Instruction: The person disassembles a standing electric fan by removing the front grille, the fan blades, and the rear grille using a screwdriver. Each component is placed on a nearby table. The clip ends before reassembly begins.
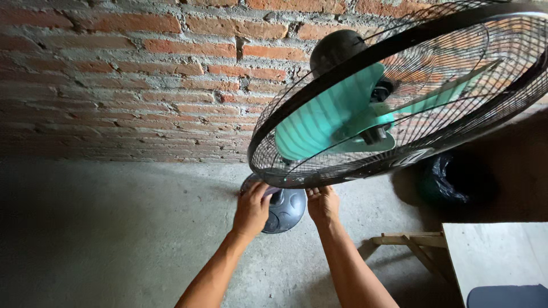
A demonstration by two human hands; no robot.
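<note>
Head view: the pedestal fan (394, 97) stands on the concrete floor (114, 228) against the brick wall (125, 74), its cage (319, 171) tilted up toward 2 o'clock. Both hands sit at the cage's bottom rim, straight at 12 from the wrists. Left hand (251, 208) curls fingers over the rim, right hand (323, 204) pinches it too, about equally close. The pole is mostly hidden behind them; round base (288, 211) peeks out. Wooden table (491, 251) at 4 o'clock, cut off.

A small pale badge-like label (412, 157) is sitting at the near lower rim of the black wire fan guard (319, 171), right of centre, too blurred to make out, with no packages, signs or screens showing.
</note>
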